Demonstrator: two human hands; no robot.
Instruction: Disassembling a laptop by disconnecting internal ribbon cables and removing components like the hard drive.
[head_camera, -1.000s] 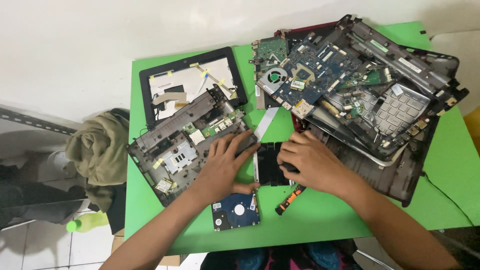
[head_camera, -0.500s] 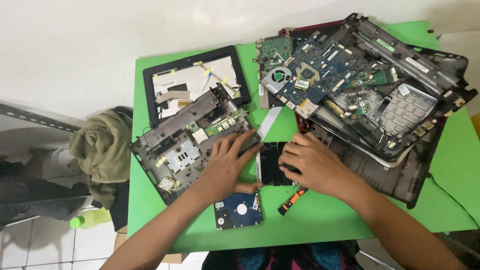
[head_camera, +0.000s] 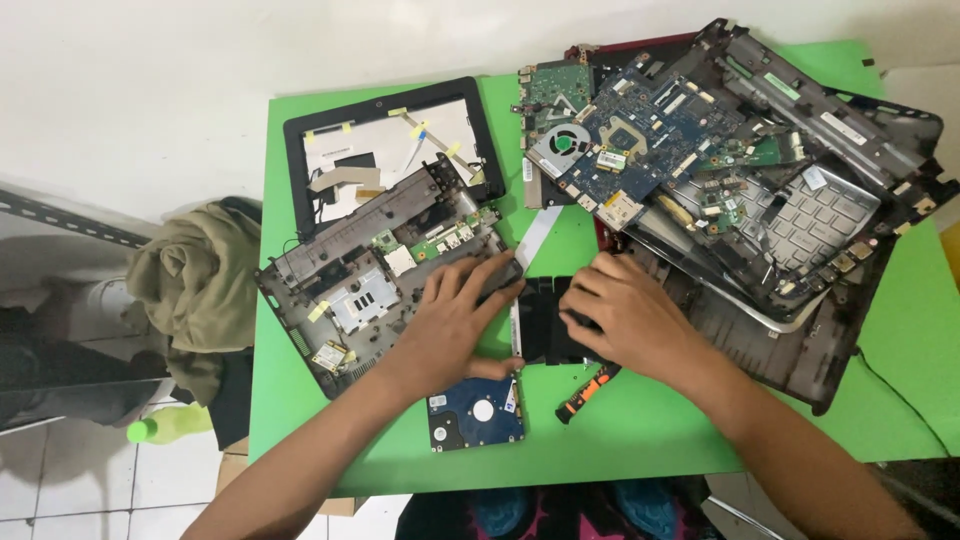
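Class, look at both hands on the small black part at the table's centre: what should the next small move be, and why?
Probably lift the black part clear of the green table: the left hand and right hand already flank it, fingers resting on its edges, and it lies flat and apart from the laptop base.

One hard drive (head_camera: 476, 411), one screwdriver (head_camera: 588, 392), two circuit boards (head_camera: 640, 130), one screen bezel (head_camera: 392, 150).

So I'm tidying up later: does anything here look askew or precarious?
Yes. The opened laptop shells are heaped crookedly at the table's far right, with a blue circuit board tilted on top. The gray chassis at the left lies skewed.
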